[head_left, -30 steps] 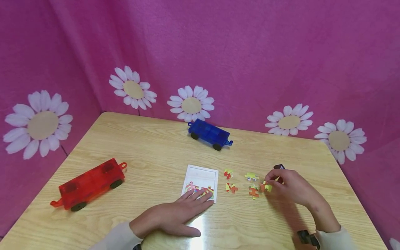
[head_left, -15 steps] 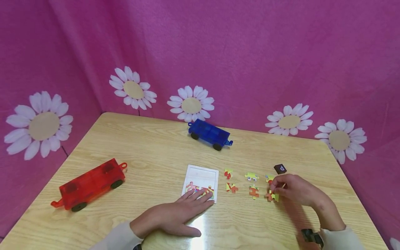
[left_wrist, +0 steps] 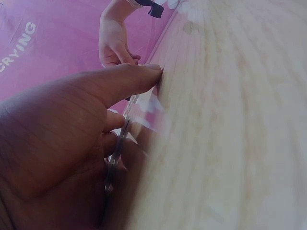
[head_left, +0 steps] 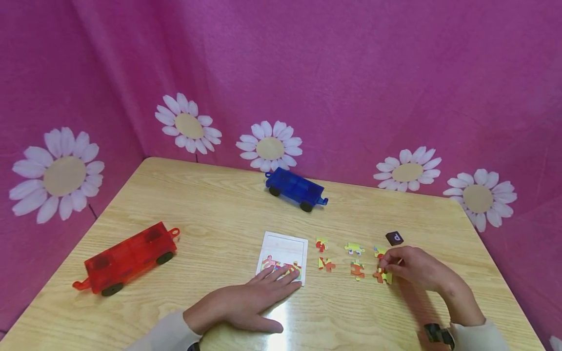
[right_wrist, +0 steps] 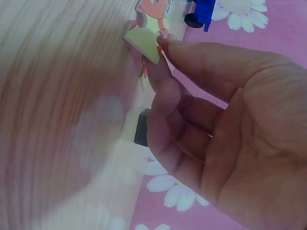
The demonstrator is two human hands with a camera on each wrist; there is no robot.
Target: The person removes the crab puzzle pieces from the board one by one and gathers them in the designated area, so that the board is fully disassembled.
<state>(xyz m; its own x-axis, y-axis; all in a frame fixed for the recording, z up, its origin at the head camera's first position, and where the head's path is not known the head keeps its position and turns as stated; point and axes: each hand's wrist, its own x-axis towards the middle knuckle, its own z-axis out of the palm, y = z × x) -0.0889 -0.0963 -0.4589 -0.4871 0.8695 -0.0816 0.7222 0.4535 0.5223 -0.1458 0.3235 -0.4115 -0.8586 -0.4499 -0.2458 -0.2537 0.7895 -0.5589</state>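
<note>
My left hand (head_left: pixel 248 304) lies flat, fingers spread, over the near edge of a white puzzle tray (head_left: pixel 284 247). Its fingertips rest on colourful puzzle pieces (head_left: pixel 269 262) set along the tray's near side and partly cover them. In the left wrist view the left thumb (left_wrist: pixel 129 81) stretches out along the tabletop. At the right, my right hand (head_left: pixel 421 270) pinches a yellow-and-orange puzzle piece (head_left: pixel 383 276) between thumb and index finger, low at the table. The right wrist view shows this piece (right_wrist: pixel 146 40) at the fingertips. Another piece (head_left: pixel 378 251) lies just behind, partly hidden by the fingers.
Several loose pieces (head_left: pixel 354 249) lie in two rows between the tray and my right hand. A black tile (head_left: pixel 394 238) with a white letter sits behind that hand. A blue toy wagon (head_left: pixel 296 188) stands at the back, a red one (head_left: pixel 131 257) at the left. Pink flowered cloth (head_left: pixel 333 87) encloses the table.
My right hand has moved the puzzle piece right and toward me, uncovering the black tile and a piece behind. It has hardly moved in the last half second. The left hand stays put.
</note>
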